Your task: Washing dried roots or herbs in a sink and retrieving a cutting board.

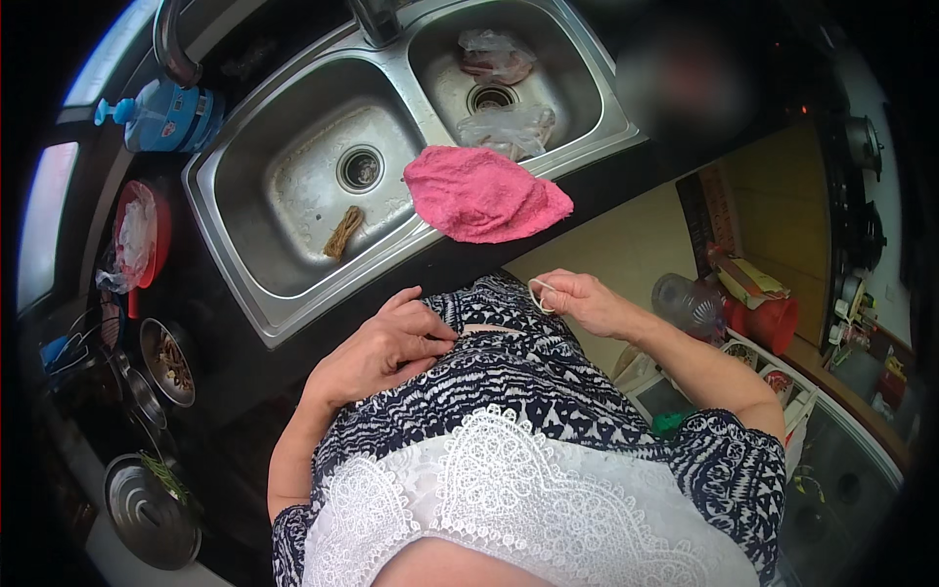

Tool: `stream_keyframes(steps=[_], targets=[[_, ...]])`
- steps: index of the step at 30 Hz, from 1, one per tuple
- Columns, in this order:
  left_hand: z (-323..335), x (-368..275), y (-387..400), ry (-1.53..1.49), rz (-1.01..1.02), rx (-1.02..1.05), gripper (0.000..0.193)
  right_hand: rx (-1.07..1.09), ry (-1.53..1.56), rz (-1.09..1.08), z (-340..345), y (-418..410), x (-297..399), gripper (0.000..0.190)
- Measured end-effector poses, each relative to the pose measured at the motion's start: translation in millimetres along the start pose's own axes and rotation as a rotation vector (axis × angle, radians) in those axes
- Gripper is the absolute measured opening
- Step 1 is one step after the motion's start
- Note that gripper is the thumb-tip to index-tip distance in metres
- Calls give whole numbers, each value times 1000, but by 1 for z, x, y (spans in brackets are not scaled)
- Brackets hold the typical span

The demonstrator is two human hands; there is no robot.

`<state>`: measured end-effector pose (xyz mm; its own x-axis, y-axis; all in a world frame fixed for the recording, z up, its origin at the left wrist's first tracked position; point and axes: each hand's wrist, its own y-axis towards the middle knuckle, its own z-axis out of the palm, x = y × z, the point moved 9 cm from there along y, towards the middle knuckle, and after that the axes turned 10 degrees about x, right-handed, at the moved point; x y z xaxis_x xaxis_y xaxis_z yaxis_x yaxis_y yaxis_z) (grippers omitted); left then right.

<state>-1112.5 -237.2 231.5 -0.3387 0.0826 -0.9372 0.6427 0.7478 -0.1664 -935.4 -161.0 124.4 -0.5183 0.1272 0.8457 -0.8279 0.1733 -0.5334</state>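
My left hand [389, 341] is at my waist, its thumb and fingertips pinching the navy-and-white patterned garment [528, 367]. A narrow light strip shows in a gap of the cloth beside those fingers. Between the fingers of my right hand [587, 302] is a thin white cord [541, 295], bent into a loop beside the garment. In front of me, a crumpled pink cloth [484, 197] lies over the front rim of the stainless-steel double sink [304, 312], apart from both hands.
A brown fibre bundle [343, 233] lies in the left basin; plastic bags [506, 130] lie in the right. A blue pump bottle [172, 117] stands behind the sink. Left are a metal bowl [167, 352] and pot lid [150, 513]. A clear plastic jug [686, 304] is right.
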Motion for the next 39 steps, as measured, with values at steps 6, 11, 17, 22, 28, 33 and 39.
stream_keyframes(steps=[6, 11, 17, 22, 28, 33, 39], targets=[[-2, 8, 5, -25, -23, -28, 18, -39, 460, 386, -1, -8, -42, 32], [-3, 6, 10, -7, -18, -14, 18, -59, 225, 257, -16, -6, -39, 25], [-1, 6, 12, -3, -17, 9, 18, 120, 257, 152, 4, -5, -4, 21], [-3, 9, 14, -25, -31, -8, 17, -24, -341, -46, -7, -9, 5, 16], [-6, 12, 26, -25, -13, 39, 14, -110, -1082, -294, 14, -16, 55, 8], [-7, 14, 29, -57, -30, 6, 9, 69, -966, -75, 21, -16, 27, 8], [-9, 12, 37, -60, 3, 9, 9, 262, -772, 247, 14, 7, 0, 14]])
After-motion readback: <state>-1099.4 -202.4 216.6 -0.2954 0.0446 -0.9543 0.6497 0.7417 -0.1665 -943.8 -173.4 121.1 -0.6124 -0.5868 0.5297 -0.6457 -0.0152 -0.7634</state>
